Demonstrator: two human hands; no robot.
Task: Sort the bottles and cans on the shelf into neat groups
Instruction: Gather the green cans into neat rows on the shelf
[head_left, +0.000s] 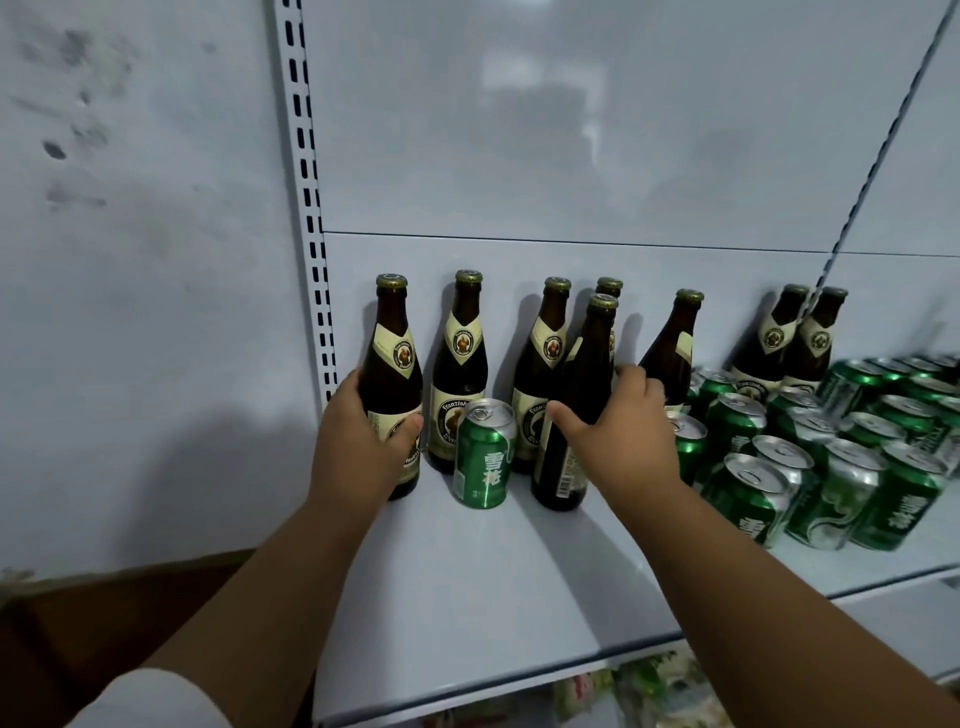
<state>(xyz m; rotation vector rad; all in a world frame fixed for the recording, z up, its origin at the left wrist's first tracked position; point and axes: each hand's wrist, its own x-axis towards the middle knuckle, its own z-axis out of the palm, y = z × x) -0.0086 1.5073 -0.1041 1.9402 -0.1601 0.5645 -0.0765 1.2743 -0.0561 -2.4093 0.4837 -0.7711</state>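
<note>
On the pale grey shelf (467, 582), the left hand (358, 441) grips the leftmost brown beer bottle (392, 374) around its lower body, thumb across the cream label, the bottle standing upright beside the slotted shelf upright (309, 208). The right hand (618, 431) is wrapped round a second brown bottle (576, 405) nearer the front, which stands just right of a lone green can (484, 460). Behind that can, a labelled bottle (460, 374) stands against the back panel, with more bottles in a loose row to its right. Further right, a cluster of green cans (810, 457) fills the shelf, and two more bottles (800, 338) stand behind it at the back.
</note>
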